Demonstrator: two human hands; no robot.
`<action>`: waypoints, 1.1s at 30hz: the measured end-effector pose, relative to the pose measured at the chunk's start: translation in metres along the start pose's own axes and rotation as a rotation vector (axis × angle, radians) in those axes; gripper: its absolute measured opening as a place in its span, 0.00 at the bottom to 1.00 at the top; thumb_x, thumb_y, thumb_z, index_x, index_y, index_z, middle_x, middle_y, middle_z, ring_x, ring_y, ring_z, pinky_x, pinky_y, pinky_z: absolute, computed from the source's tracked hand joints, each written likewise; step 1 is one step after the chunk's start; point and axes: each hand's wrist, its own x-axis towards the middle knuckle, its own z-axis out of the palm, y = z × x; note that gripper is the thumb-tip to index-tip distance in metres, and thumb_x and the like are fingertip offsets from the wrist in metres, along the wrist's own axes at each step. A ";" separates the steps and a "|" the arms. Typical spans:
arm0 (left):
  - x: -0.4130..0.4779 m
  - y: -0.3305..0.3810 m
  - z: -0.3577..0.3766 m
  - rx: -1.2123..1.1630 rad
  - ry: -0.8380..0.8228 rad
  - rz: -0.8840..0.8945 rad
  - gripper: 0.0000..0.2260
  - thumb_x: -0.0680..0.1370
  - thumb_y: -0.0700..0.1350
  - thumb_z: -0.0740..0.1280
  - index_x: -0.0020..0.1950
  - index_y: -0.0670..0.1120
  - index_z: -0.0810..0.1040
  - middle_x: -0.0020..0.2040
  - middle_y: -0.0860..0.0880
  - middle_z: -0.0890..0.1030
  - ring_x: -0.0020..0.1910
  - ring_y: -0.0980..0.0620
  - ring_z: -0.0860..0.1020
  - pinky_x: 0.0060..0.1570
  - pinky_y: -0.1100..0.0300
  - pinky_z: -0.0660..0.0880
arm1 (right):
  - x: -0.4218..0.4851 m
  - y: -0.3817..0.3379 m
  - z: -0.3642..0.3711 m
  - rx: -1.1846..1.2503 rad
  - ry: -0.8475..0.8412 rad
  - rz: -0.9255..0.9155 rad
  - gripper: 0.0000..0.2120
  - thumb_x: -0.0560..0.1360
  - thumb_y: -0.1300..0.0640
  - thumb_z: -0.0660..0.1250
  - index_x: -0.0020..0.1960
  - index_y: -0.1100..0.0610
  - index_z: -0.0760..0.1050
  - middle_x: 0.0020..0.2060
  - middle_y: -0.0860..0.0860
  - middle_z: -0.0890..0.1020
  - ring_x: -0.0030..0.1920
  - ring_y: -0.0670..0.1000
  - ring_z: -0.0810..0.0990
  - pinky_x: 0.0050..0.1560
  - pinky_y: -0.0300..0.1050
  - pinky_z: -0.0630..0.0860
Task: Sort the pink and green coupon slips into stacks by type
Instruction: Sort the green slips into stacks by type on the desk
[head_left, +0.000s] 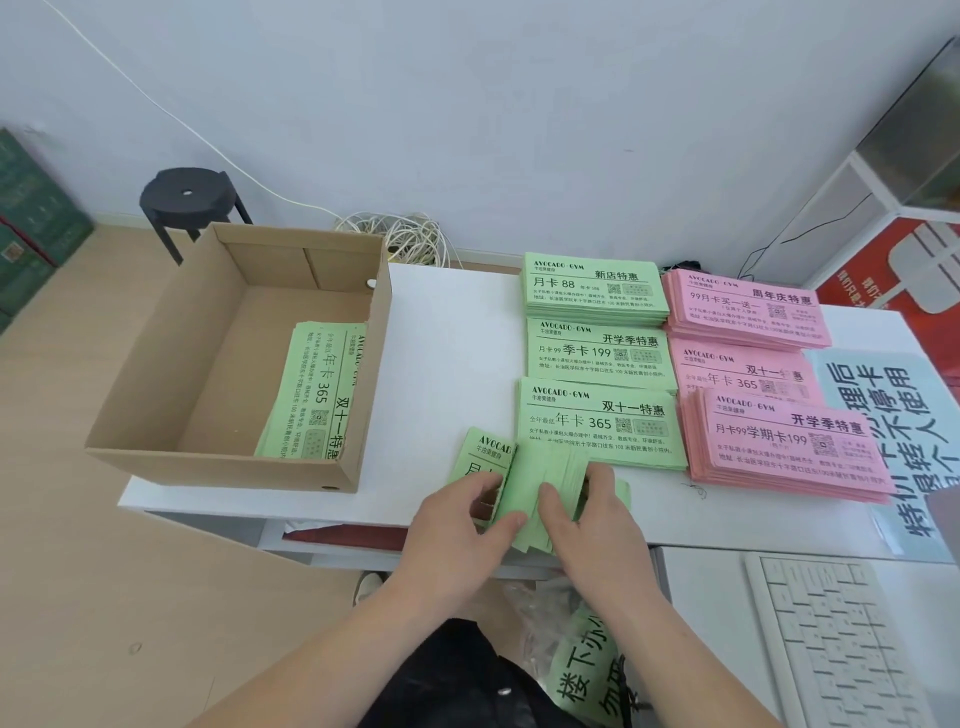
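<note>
Green slips (597, 421), pink slips (784, 447), brown box (208, 457), white table (447, 353).

Left hand (457, 519) and right hand (589, 514) grip green slips (543, 462)

1. One white table (452, 338).
2. One cardboard box (223, 470), placed at left, overhanging.
3. Three green coupon stacks (600, 358), ranged in a column.
4. Three pink coupon stacks (743, 371), just beside.
5. One blue printed sheet (878, 389), partly covered.
6. One green slip bundle (548, 462), front edge.
</note>
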 end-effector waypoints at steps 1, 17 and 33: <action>0.000 -0.001 -0.002 -0.009 0.008 -0.012 0.05 0.79 0.51 0.70 0.53 0.54 0.83 0.45 0.58 0.84 0.44 0.62 0.81 0.50 0.58 0.80 | 0.000 0.000 0.000 0.003 0.002 -0.005 0.13 0.79 0.41 0.63 0.57 0.48 0.65 0.44 0.45 0.82 0.43 0.50 0.81 0.46 0.52 0.78; 0.012 0.003 -0.009 -0.239 0.088 -0.216 0.09 0.79 0.47 0.72 0.39 0.46 0.84 0.36 0.48 0.86 0.37 0.46 0.86 0.43 0.44 0.84 | 0.001 0.003 0.001 0.025 0.001 -0.005 0.13 0.81 0.44 0.61 0.59 0.50 0.65 0.44 0.46 0.82 0.42 0.49 0.81 0.45 0.52 0.79; 0.006 0.001 -0.004 0.374 0.304 0.181 0.32 0.68 0.60 0.78 0.68 0.53 0.74 0.67 0.56 0.69 0.64 0.54 0.68 0.64 0.56 0.68 | 0.004 0.006 0.002 0.023 0.006 -0.022 0.11 0.81 0.46 0.62 0.58 0.50 0.65 0.42 0.46 0.82 0.39 0.48 0.82 0.41 0.52 0.80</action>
